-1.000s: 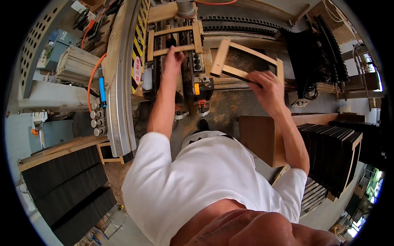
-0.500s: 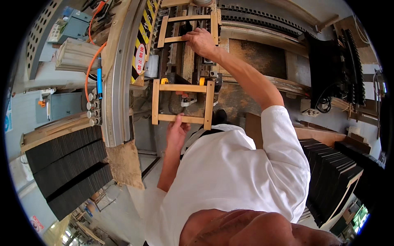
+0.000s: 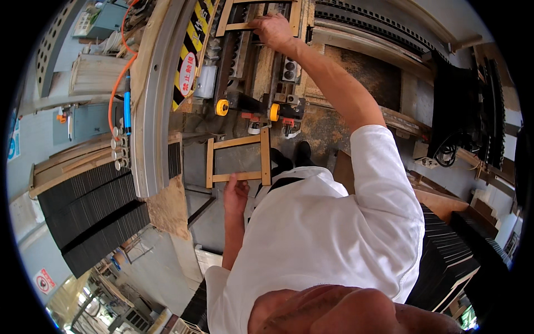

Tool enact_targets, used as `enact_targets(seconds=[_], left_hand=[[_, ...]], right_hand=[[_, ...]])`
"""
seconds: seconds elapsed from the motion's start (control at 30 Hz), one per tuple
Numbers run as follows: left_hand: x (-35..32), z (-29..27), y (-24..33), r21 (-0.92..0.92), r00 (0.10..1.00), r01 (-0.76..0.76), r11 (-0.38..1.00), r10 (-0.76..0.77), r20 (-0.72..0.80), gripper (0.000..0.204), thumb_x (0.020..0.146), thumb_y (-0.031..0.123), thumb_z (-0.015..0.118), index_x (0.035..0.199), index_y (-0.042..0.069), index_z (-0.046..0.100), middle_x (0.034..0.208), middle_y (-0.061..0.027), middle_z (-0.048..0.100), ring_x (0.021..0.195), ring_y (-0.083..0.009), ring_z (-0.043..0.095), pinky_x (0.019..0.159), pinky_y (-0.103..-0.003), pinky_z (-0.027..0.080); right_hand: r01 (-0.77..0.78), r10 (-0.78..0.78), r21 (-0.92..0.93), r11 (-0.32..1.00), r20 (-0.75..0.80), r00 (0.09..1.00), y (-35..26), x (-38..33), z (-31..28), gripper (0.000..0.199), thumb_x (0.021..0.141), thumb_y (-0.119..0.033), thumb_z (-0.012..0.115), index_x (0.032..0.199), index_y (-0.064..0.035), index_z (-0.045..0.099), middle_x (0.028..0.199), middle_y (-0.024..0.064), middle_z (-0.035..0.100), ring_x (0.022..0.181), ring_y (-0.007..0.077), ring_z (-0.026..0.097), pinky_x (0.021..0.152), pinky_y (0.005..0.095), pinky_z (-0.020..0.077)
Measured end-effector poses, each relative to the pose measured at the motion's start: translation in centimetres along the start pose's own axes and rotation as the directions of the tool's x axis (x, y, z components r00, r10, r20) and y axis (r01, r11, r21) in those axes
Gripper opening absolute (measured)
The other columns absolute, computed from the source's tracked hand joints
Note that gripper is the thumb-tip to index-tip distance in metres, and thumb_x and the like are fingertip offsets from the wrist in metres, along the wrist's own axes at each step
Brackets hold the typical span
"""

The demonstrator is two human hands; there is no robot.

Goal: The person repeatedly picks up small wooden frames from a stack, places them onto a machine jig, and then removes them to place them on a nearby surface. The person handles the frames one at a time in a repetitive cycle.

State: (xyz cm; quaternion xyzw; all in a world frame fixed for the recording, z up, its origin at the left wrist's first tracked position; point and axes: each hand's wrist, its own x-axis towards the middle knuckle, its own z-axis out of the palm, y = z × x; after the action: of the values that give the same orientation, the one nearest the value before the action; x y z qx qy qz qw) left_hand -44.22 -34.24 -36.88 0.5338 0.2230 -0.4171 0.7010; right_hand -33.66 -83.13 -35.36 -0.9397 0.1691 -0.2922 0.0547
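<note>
My left hand (image 3: 236,196) is closed on the lower bar of a near wooden frame (image 3: 266,158), a light-brown rectangle with an open middle. This frame hangs tilted over the floor, in front of the machine's near end. Far ahead, my right hand (image 3: 273,32) reaches onto the machine with its fingers on the lower bar of a far wooden frame (image 3: 236,26). That frame lies over the machine's rails, its far part cut off by the picture edge. Two yellow rollers (image 3: 222,107) sit on the machine's end, between the two frames.
A long metal beam (image 3: 153,100) with yellow-black striped tape runs along the left. An orange hose (image 3: 115,94) and a blue tube hang beside it. Stacked dark strips (image 3: 94,222) stand at lower left, with more stacks (image 3: 445,250) at right. Sawdust covers the machine bed (image 3: 361,72).
The near frame has come away from the yellow rollers, toward me and slightly left, with my left hand on it. The far frame and my right hand now appear farther up the picture.
</note>
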Motion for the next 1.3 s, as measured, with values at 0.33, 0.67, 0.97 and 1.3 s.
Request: enact_targets(seconds=[0.33,0.67,0.97,1.3], left_hand=[[3.3,-3.4,-0.1,-0.018,1.000,0.015,1.000,-0.016,-0.012,0.025,0.089,0.033,0.067,0.100,0.010,0.064,0.081,0.0014,0.061,0.074,-0.0126,0.056,0.066,-0.025,0.047],[5.3,-7.0,-2.4,-0.077,0.996,0.056,0.995,-0.061,-0.058,0.021,0.089,0.032,0.067,0.094,0.012,0.063,0.077,0.0009,0.060,0.073,-0.0136,0.057,0.065,-0.026,0.049],[6.3,-7.7,-4.9,-0.131,0.991,0.047,0.990,-0.062,-0.117,0.019,0.090,0.030,0.067,0.091,0.012,0.061,0.076,0.0004,0.059,0.072,-0.0136,0.057,0.062,-0.026,0.049],[6.5,-7.0,-6.5,-0.126,0.982,-0.026,0.992,0.001,-0.191,0.021,0.088,0.028,0.067,0.095,0.010,0.060,0.079,-0.0006,0.058,0.071,-0.0157,0.056,0.064,-0.031,0.047]], right_hand=[[0.000,-0.003,0.024,1.000,0.099,0.995,0.4,1.3,1.4,0.033,0.085,-0.019,0.063,0.117,-0.0208,0.066,0.109,0.0073,0.067,0.110,0.0267,0.057,0.095,0.0435,0.0401],[-0.029,0.054,-0.096,0.995,0.266,0.962,-0.8,2.2,-1.2,0.034,0.090,-0.015,0.052,0.119,-0.0284,0.065,0.096,0.0086,0.070,0.104,0.0278,0.061,0.100,0.0428,0.0392],[0.200,-0.141,-0.191,0.961,0.281,0.949,-1.0,2.4,-2.4,0.039,0.087,-0.022,0.062,0.126,-0.0263,0.060,0.109,0.0070,0.066,0.101,0.0264,0.060,0.089,0.0423,0.0430],[0.235,-0.214,-0.177,0.956,0.130,0.968,0.5,2.3,-1.6,0.025,0.085,-0.025,0.064,0.108,-0.0161,0.064,0.107,0.0086,0.063,0.101,0.0296,0.057,0.086,0.0439,0.0423]])
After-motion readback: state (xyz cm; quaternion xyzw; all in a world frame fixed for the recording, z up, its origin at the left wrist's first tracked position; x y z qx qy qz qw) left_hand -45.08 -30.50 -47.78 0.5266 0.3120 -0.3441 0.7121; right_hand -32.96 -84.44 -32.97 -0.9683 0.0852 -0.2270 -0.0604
